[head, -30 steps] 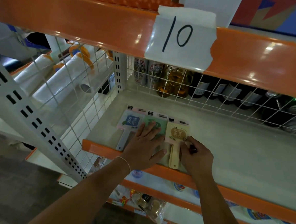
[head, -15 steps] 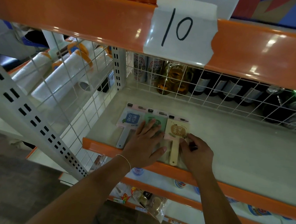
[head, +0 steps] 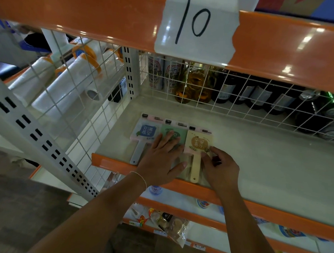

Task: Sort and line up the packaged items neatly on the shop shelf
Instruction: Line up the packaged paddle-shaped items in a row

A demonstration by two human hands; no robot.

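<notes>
Left hand [head: 161, 161] flat on green package [head: 173, 134]

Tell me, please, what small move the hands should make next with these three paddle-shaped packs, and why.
Probably the right hand should nudge the yellow pack slightly toward the back of the shelf: its top edge sits lower than those of the green pack and blue pack, while the left hand lies flat on the green one.

Three packaged paddle-shaped items lie on the pale grey shelf [head: 247, 159] with its orange front lip: a pink-edged one with a blue patch [head: 145, 132] and grey handle, a green one [head: 174, 133], and a cream one with a brown circle [head: 199, 141] and cream handle. A white label [head: 196, 25] with a black handwritten "10" sits on the orange rail above. Behind the white wire grid [head: 241, 95] stand amber and dark bottles.
</notes>
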